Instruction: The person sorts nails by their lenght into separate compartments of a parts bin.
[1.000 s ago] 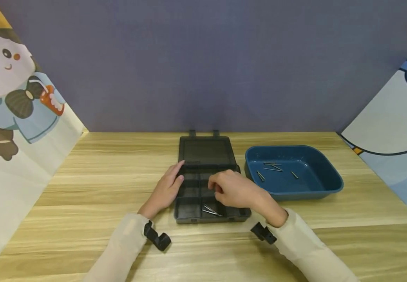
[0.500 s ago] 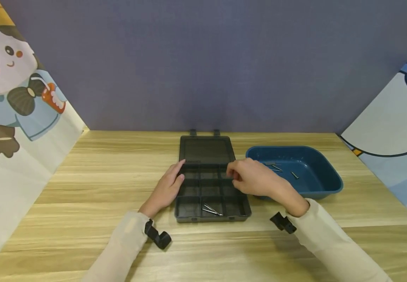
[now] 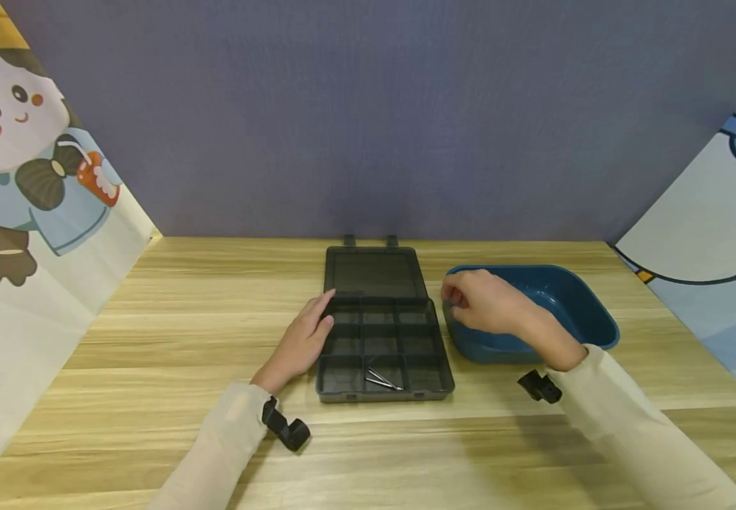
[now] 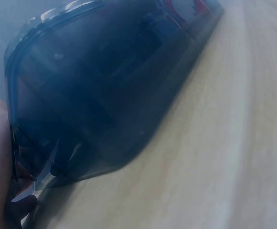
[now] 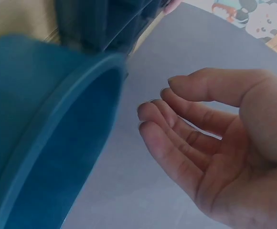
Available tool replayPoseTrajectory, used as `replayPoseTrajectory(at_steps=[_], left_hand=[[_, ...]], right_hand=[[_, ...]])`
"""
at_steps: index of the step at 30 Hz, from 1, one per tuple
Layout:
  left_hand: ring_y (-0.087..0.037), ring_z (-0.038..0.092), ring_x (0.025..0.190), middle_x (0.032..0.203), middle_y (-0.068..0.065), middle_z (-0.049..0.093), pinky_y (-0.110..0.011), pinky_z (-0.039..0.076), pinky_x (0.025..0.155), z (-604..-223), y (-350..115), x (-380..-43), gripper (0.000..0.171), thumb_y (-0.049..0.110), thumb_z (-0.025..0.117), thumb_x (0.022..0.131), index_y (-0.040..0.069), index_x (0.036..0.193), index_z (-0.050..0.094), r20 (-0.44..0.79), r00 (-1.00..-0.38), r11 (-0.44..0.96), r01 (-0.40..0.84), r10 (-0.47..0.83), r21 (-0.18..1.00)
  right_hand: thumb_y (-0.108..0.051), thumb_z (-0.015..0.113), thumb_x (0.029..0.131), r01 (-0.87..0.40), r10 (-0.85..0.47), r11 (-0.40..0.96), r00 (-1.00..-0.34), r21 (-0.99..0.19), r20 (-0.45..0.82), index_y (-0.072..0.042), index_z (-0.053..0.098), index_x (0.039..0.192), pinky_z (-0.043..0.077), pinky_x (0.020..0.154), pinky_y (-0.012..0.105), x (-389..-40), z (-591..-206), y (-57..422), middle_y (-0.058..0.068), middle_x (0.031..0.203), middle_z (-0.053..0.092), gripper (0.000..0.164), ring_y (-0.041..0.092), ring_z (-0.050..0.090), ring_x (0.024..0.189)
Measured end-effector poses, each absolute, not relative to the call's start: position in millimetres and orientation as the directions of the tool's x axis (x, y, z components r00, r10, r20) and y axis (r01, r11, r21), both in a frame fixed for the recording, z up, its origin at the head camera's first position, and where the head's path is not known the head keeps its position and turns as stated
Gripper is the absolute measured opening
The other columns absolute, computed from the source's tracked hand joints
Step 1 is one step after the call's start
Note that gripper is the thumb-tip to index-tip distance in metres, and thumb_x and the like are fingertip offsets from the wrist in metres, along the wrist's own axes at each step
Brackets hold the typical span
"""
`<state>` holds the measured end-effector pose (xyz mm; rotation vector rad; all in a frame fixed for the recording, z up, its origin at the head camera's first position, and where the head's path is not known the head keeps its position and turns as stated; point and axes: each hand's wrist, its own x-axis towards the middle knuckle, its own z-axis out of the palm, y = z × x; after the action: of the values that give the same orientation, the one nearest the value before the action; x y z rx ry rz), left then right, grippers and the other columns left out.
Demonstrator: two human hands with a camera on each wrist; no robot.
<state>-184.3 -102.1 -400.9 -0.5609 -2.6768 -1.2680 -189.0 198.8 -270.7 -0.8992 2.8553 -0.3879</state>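
Observation:
A dark translucent compartment box stands in the middle of the table in the head view, its lid laid open toward the back. Several thin silver nail-like pieces lie in its front middle compartment. My left hand rests along the box's left side with fingers extended. My right hand hovers over the left end of a blue plastic basin. The right wrist view shows that hand with loosely bent fingers and nothing between thumb and fingertips. It hides the basin's nails from the head view.
The basin sits just right of the box with a narrow gap between them. A grey-purple panel closes off the back of the wooden table. Cartoon-printed sheets flank both sides.
My right hand has moved right and away from me, from above the box to over the basin, now covering the nails there. The left hand stays put.

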Motion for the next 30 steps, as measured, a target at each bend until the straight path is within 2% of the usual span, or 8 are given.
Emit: replayPoseTrajectory(at_steps=[7,19,30], left_hand=[[-0.038,0.036,0.137,0.149,-0.02,0.036,-0.055,0.03,0.11,-399.6,-102.9,-182.9,0.048,0.016,0.04,0.102,0.004,0.148,0.033,0.269,-0.924,0.576,0.38,0.272,0.724],[-0.036,0.034,0.138,0.15,-0.019,0.036,-0.053,0.029,0.112,-399.7,-101.5,-183.7,0.048,0.016,0.04,0.102,0.005,0.148,0.033,0.261,-0.926,0.582,0.375,0.273,0.721],[-0.034,0.033,0.139,0.15,-0.017,0.036,-0.052,0.028,0.113,-398.6,-100.6,-183.4,0.048,0.016,0.039,0.102,0.006,0.149,0.032,0.245,-0.932,0.582,0.359,0.267,0.729]], right_hand=[[0.0,0.058,0.087,-0.528,-0.574,0.801,-0.812,-0.283,-0.11,0.002,0.063,0.112,0.053,0.077,0.041,-206.9,-280.8,216.2,0.015,0.105,0.064,0.025,0.023,0.062,0.088],[0.002,0.058,0.086,-0.483,-0.539,0.826,-0.827,-0.289,-0.16,0.003,0.062,0.11,0.052,0.077,0.043,-233.0,-291.7,242.7,0.017,0.102,0.064,0.025,0.026,0.061,0.089],[0.003,0.062,0.081,-0.499,-0.542,0.824,-0.833,-0.267,-0.115,0.005,0.064,0.103,0.052,0.076,0.044,-251.1,-301.9,262.1,0.017,0.095,0.065,0.022,0.028,0.061,0.086]])
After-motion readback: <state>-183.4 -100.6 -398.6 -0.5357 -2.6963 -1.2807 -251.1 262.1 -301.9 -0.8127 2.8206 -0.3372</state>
